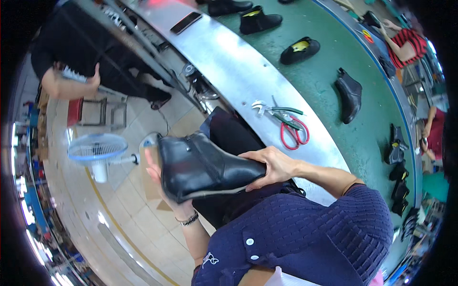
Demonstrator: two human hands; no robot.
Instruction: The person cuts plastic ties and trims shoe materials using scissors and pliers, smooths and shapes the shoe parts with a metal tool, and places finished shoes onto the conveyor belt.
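Note:
A black leather ankle boot (202, 164) lies on its side in both my hands, above my lap. My right hand (276, 164) is wrapped round its toe end, thumb on one side and fingers on the other. At the heel end my left hand (181, 206) supports the boot from behind; most of the palm is hidden and some fingertips show past the heel. Apart from my hands, on the metal ledge, lie red-handled scissors (299, 137) and green-handled pliers (288, 110).
A dark phone (186, 23) lies farther up the metal ledge (229, 52). Beyond it, a green work surface (305, 81) carries several black boots, one a boot (349, 95). On the left stand a fan (98, 147) and a red stool (75, 112). Other people are nearby.

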